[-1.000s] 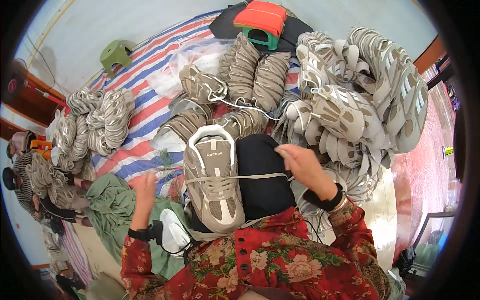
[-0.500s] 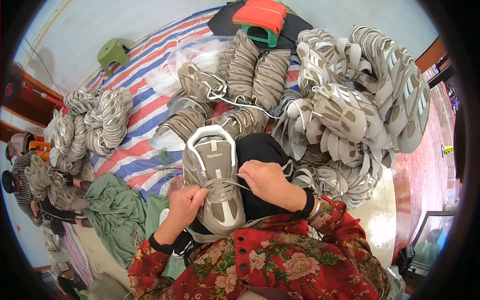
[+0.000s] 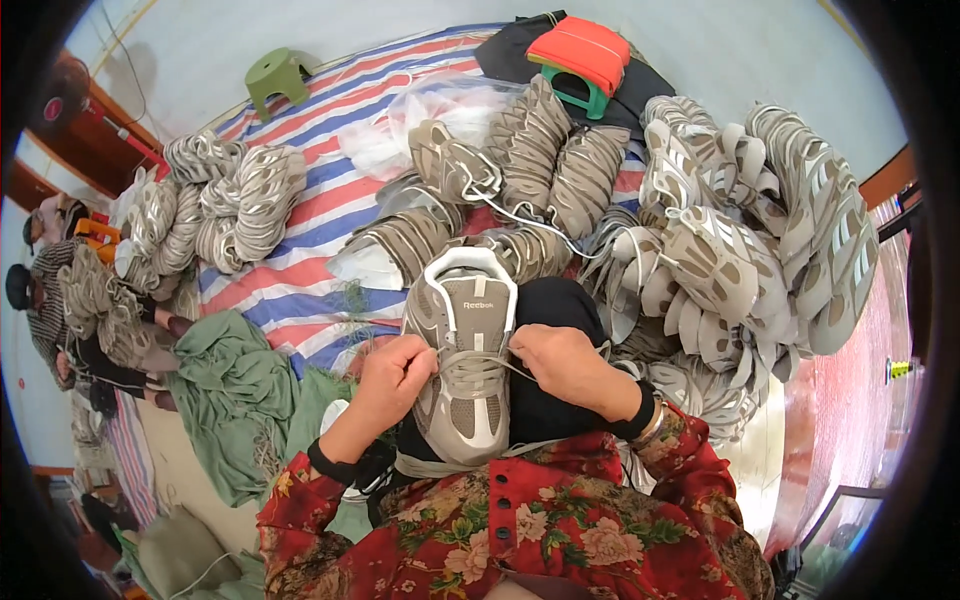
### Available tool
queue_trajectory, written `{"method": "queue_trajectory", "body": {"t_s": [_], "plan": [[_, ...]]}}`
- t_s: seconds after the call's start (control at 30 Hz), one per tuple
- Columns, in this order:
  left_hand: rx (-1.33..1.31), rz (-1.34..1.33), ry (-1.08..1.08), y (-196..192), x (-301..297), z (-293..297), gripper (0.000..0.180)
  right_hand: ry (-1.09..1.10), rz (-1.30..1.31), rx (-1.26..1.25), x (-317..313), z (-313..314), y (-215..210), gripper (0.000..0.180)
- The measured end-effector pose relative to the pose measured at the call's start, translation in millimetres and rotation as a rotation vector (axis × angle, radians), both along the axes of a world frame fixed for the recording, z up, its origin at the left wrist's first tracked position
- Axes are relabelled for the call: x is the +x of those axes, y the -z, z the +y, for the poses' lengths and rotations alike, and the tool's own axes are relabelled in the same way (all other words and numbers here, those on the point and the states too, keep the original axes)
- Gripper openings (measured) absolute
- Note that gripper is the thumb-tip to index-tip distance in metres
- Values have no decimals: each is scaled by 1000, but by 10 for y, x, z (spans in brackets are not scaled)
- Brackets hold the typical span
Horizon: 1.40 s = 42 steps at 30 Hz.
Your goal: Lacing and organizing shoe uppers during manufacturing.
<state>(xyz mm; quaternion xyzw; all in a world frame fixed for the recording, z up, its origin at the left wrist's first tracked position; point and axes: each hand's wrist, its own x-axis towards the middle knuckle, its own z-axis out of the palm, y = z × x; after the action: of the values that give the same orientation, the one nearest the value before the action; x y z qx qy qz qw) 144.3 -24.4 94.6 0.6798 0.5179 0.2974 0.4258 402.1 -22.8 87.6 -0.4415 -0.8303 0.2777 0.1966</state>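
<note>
A grey-beige sneaker upper (image 3: 437,420) with a white collar lies toe toward me on my lap, over black cloth. A flat beige shoelace (image 3: 474,372) crosses its tongue in several rows. At the upper's left edge, my left hand (image 3: 398,374) is closed in a pinch on the lace. My right hand (image 3: 572,366) is closed on the lace at the right edge, with a strand running from the rows toward its fingers. The fingertips partly hide the lace ends.
Bundles of stacked uppers lie ahead (image 3: 540,150), right (image 3: 720,260) and left (image 3: 255,205) on a striped sheet (image 3: 270,290). Green cloth (image 3: 235,400) is at my left. Green stool (image 3: 278,80) and red-topped stool (image 3: 580,55) stand farther off. Another person (image 3: 55,280) sits far left.
The whole view has shifted, and the upper appears farther right. My left hand has moved up along the upper's left side and slightly outward. Both hands remain closed at the lace.
</note>
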Motion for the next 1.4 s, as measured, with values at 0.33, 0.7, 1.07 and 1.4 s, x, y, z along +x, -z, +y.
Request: {"method": "queue_trajectory", "body": {"t_s": [0.33,0.7,1.07,1.4], "plan": [[-157,68,8,-42,98,213,23,-54,-7,43,77,161,-61,10],[774,668,448,-482,121,475,21,-434,-308,566,-87,365,-178,10],[542,766,788,-388,118,610,24,-481,-333,-36,-209,723,-184,21],[386,606,511,-359,131,425,18,-353,-438,141,-221,427,-154,15]]}}
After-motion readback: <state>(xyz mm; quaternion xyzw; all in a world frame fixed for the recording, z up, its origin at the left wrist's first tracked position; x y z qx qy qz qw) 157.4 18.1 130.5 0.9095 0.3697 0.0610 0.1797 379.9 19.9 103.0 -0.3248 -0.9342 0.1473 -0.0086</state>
